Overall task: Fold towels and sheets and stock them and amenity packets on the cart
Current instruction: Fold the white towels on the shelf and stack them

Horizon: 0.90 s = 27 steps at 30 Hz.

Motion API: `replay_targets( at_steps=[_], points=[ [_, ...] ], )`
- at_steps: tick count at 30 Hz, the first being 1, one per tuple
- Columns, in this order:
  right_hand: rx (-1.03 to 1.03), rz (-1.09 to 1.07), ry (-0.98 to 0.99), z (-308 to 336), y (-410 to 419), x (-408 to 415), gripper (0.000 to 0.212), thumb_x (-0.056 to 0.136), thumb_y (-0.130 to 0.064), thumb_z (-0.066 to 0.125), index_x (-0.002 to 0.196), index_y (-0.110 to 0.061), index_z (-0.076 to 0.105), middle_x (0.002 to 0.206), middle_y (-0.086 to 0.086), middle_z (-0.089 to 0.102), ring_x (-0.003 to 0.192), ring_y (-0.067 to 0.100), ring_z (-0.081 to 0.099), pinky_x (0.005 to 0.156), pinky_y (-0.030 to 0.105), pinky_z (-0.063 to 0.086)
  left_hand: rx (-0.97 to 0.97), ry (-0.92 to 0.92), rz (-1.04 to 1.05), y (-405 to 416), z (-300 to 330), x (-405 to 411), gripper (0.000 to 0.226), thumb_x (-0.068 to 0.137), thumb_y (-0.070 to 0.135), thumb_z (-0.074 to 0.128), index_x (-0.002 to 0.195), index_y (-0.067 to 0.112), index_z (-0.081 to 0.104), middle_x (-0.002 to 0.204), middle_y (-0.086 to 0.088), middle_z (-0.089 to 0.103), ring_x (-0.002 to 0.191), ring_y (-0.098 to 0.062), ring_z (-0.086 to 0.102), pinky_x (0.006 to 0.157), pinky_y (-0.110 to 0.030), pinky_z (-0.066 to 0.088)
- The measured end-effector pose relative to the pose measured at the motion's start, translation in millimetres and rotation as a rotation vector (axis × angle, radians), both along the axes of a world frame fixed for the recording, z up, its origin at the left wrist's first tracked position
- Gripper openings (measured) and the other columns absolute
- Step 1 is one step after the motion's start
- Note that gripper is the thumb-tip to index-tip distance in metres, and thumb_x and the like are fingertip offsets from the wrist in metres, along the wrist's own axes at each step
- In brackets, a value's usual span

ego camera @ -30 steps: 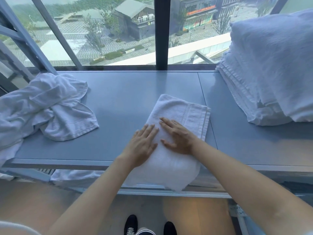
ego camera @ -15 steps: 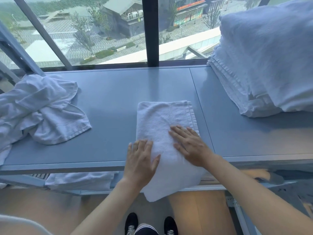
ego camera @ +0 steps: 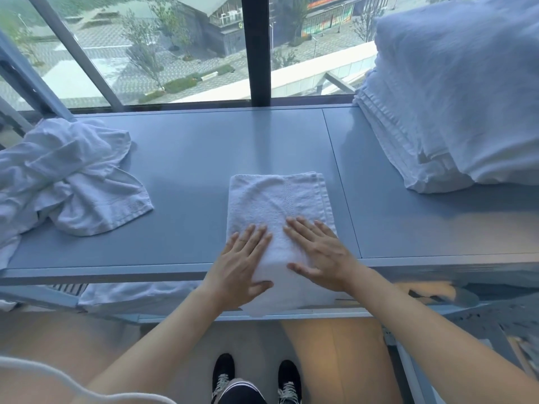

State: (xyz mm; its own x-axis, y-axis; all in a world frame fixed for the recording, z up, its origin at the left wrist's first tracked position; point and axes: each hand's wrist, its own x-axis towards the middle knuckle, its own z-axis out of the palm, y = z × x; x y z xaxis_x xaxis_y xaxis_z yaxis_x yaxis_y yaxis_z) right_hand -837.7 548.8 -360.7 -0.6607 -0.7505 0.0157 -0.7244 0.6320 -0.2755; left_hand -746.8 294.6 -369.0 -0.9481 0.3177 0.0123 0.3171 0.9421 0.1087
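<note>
A white towel point(ego camera: 274, 199), folded into a long strip, lies across the grey ledge point(ego camera: 186, 158) with its near end hanging over the front edge. My left hand point(ego camera: 242, 263) lies flat on its near left part, fingers spread and thumb at the ledge's edge. My right hand point(ego camera: 318, 252) presses flat on the near right part beside it. A heap of crumpled white towels point(ego camera: 70, 182) lies at the left. At the right, against the window, stands a tall stack of folded white towels point(ego camera: 449, 106).
A large window with a dark upright post point(ego camera: 255, 51) runs behind the ledge. More white cloth point(ego camera: 131, 295) lies on a lower rail under the ledge's left half. My shoes point(ego camera: 253, 377) stand on the floor below.
The towel has turned square to the ledge and slid a little back onto it. Both hands have shifted along it and now lie side by side at its near end.
</note>
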Motion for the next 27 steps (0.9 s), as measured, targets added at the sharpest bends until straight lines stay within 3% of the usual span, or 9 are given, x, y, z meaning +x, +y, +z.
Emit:
replay_targets(
  at_steps=[2,6,9,13,16,18,20,24,27],
  points=[
    [0.014,0.037,0.026,-4.9,6.7,9.3,0.100,0.089,-0.074,0.049,0.166,-0.023,0.009,0.173,-0.005,-0.002,0.159,0.013,-0.008,0.129,0.041,-0.001,-0.030,0.015,-0.001,3.1,0.2,7.2,0.104,0.089,0.057,0.066,0.165,0.014,0.009,0.173,-0.003,0.001,0.160,-0.026,-0.001,0.128,-0.049,0.017],
    [0.093,0.078,0.110,-14.8,9.9,12.1,0.112,0.084,-0.051,0.071,0.166,-0.018,0.002,0.173,0.000,-0.006,0.159,0.019,-0.009,0.129,0.043,-0.002,-0.021,0.136,0.052,15.3,4.7,19.2,0.096,0.078,0.041,0.087,0.156,0.007,0.041,0.164,-0.011,0.034,0.151,-0.034,0.034,0.115,-0.053,0.041],
    [0.110,0.103,0.172,-16.5,9.3,13.3,0.107,0.088,-0.049,0.071,0.166,-0.014,0.006,0.173,0.004,-0.001,0.160,0.024,-0.002,0.129,0.047,0.005,-0.053,0.232,0.041,19.7,9.7,24.9,0.085,0.075,0.039,0.090,0.146,0.007,0.056,0.154,-0.012,0.050,0.140,-0.033,0.052,0.103,-0.051,0.052],
    [0.126,0.084,0.180,-6.7,9.1,26.7,0.091,0.097,-0.043,0.063,0.165,-0.012,0.011,0.172,0.005,0.003,0.159,0.025,0.000,0.129,0.045,0.003,-0.068,0.301,0.015,20.9,23.3,29.5,0.063,0.070,0.020,0.092,0.129,0.010,0.072,0.138,-0.010,0.066,0.123,-0.029,0.066,0.090,-0.044,0.060],
    [0.041,0.014,0.126,10.1,1.2,52.2,0.077,0.094,-0.017,0.068,0.160,-0.004,0.031,0.168,0.011,0.024,0.156,0.029,0.023,0.128,0.046,0.021,-0.012,0.303,-0.004,12.8,38.7,41.4,0.057,0.056,0.012,0.095,0.110,0.013,0.079,0.120,-0.005,0.076,0.106,-0.025,0.075,0.075,-0.034,0.063],
    [-0.049,-0.021,0.178,21.7,-7.1,74.9,0.067,0.081,0.001,0.073,0.146,0.001,0.053,0.153,0.018,0.051,0.140,0.034,0.052,0.114,0.047,0.045,0.052,0.301,0.010,2.4,47.3,59.0,0.050,0.053,0.009,0.095,0.100,0.016,0.080,0.104,-0.001,0.079,0.090,-0.022,0.078,0.063,-0.029,0.061],
    [-0.099,-0.039,0.229,31.9,-19.4,101.1,0.055,0.076,0.006,0.071,0.130,-0.001,0.065,0.135,0.015,0.067,0.122,0.032,0.066,0.096,0.043,0.058,0.113,0.284,0.059,-9.7,53.4,83.6,0.041,0.058,0.010,0.091,0.095,0.020,0.077,0.085,0.005,0.077,0.070,-0.023,0.074,0.049,-0.027,0.053],
    [-0.109,-0.084,0.280,47.1,-48.6,148.2,0.043,0.073,0.005,0.073,0.114,-0.009,0.071,0.109,0.003,0.075,0.086,0.029,0.073,0.061,0.036,0.059,0.166,0.275,0.133,-34.4,60.8,134.1,0.036,0.065,0.008,0.084,0.098,0.019,0.075,0.074,0.003,0.070,0.059,-0.027,0.067,0.044,-0.030,0.047],
    [-0.100,-0.099,0.272,55.3,-63.8,178.9,0.046,0.069,0.006,0.073,0.112,-0.011,0.071,0.098,0.001,0.075,0.075,0.030,0.071,0.055,0.034,0.055,0.180,0.251,0.160,-48.2,66.7,166.9,0.035,0.065,0.011,0.082,0.098,0.019,0.074,0.074,0.002,0.069,0.061,-0.028,0.067,0.045,-0.032,0.050]
  ],
)
